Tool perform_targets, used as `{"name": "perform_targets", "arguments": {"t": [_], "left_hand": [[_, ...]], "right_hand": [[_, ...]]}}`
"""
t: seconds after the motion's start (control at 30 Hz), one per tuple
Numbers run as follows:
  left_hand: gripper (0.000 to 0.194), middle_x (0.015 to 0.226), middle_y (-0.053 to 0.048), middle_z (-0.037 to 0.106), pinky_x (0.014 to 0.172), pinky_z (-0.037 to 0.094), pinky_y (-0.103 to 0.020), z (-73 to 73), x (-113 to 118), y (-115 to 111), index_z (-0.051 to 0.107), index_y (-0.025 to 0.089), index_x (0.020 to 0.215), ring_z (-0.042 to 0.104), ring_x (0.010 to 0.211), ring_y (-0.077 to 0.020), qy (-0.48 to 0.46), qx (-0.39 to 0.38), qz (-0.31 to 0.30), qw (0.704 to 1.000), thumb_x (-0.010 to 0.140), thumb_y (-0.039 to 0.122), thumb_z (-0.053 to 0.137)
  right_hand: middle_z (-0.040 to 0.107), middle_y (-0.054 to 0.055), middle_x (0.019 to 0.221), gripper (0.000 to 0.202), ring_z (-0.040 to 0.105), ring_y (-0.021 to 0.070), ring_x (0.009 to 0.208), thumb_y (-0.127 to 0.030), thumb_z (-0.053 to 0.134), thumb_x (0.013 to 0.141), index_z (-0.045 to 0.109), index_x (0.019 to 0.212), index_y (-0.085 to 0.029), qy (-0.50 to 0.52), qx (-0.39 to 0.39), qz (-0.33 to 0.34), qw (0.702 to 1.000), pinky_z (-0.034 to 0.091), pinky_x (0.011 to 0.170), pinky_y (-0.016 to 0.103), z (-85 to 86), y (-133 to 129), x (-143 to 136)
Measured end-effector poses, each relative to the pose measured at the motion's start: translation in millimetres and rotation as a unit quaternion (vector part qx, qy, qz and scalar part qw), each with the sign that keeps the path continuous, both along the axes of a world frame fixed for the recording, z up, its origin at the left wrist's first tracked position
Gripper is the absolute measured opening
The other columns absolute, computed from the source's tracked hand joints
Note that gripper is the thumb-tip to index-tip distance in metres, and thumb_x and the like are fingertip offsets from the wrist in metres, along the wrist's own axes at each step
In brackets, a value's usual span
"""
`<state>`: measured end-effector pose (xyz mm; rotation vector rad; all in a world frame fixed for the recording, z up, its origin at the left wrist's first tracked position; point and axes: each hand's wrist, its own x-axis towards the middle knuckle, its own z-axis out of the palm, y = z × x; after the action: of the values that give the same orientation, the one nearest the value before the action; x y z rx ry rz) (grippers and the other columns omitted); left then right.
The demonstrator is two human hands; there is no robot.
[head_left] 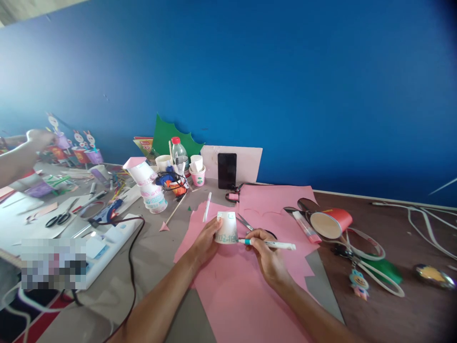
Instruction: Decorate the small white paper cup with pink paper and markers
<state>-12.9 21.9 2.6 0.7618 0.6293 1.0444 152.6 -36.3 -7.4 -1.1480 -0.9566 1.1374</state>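
Observation:
My left hand (208,238) is closed around the left side of a white paper cup (227,226), which is upside down with its wide rim toward me. Teal marks run along the cup's lower band, and small teal outlines show near its top. In my right hand (267,257) is a white marker (280,245) with a teal band, its tip at the cup's lower right edge. Beneath both hands lies pink paper (246,295). Scissors (246,223) rest just behind the marker, partly hidden by my right hand. A white pen (207,207) lies at the paper's back left.
A leaning stack of decorated paper cups (152,190) stands at left, near a bottle (179,152). A phone (227,170) leans at the back. On the right are a glue stick (306,227), a red cup (332,223) and a lanyard (378,276). Another person's arm (21,162) reaches in at far left.

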Motion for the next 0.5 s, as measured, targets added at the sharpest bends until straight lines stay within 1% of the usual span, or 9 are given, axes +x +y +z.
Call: {"name": "perform_targets", "arguments": {"t": [0.13, 0.23, 0.33, 0.43, 0.5], "left_hand": [[0.041, 0.076, -0.006, 0.069, 0.067, 0.045, -0.028, -0.4, 0, 0, 0.069, 0.011, 0.089, 0.063, 0.071, -0.0183, 0.006, 0.011, -0.007, 1.000, 0.078, 0.049, 0.077], [0.038, 0.071, -0.004, 0.067, 0.063, 0.045, -0.026, -1.4, 0, 0, 0.069, 0.012, 0.084, 0.061, 0.065, -0.0154, 0.001, 0.000, 0.007, 1.000, 0.076, 0.047, 0.080], [0.037, 0.070, -0.002, 0.067, 0.060, 0.044, -0.024, -3.9, 0, 2, 0.070, 0.012, 0.082, 0.058, 0.061, -0.0127, -0.001, -0.023, 0.022, 0.999, 0.071, 0.043, 0.084], [0.038, 0.074, -0.003, 0.069, 0.062, 0.047, -0.024, -6.9, -2, 4, 0.071, 0.012, 0.087, 0.060, 0.063, -0.0138, -0.005, -0.041, 0.033, 0.999, 0.069, 0.042, 0.086], [0.039, 0.076, -0.003, 0.070, 0.066, 0.049, -0.026, -8.6, -2, 4, 0.071, 0.013, 0.088, 0.063, 0.067, -0.0158, -0.009, -0.049, 0.043, 0.998, 0.067, 0.041, 0.088]], "right_hand": [[0.063, -0.001, 0.064, 0.011, 0.058, 0.0178, 0.067, -0.028, 0.062, 0.075, 0.068, 0.070, -0.021, 0.022, -0.013, 0.014, 1.000, 0.042, 0.065, 0.029, 3.9, -3, -3], [0.062, -0.001, 0.063, 0.011, 0.056, 0.0164, 0.061, -0.031, 0.065, 0.071, 0.067, 0.068, -0.021, 0.089, -0.018, -0.003, 0.996, 0.042, 0.062, 0.029, 6.0, 0, -4], [0.062, -0.001, 0.061, 0.018, 0.055, 0.0155, 0.054, -0.039, 0.068, 0.070, 0.062, 0.067, -0.022, 0.149, -0.017, -0.051, 0.987, 0.040, 0.055, 0.028, 6.9, 6, -3], [0.061, -0.002, 0.059, 0.026, 0.056, 0.0173, 0.054, -0.049, 0.066, 0.076, 0.060, 0.074, -0.024, 0.146, -0.005, -0.090, 0.985, 0.038, 0.050, 0.028, 7.3, 12, -1], [0.060, -0.002, 0.058, 0.033, 0.057, 0.0184, 0.054, -0.057, 0.061, 0.081, 0.060, 0.080, -0.024, 0.144, -0.004, -0.095, 0.985, 0.038, 0.049, 0.029, 8.0, 14, 0]]}}
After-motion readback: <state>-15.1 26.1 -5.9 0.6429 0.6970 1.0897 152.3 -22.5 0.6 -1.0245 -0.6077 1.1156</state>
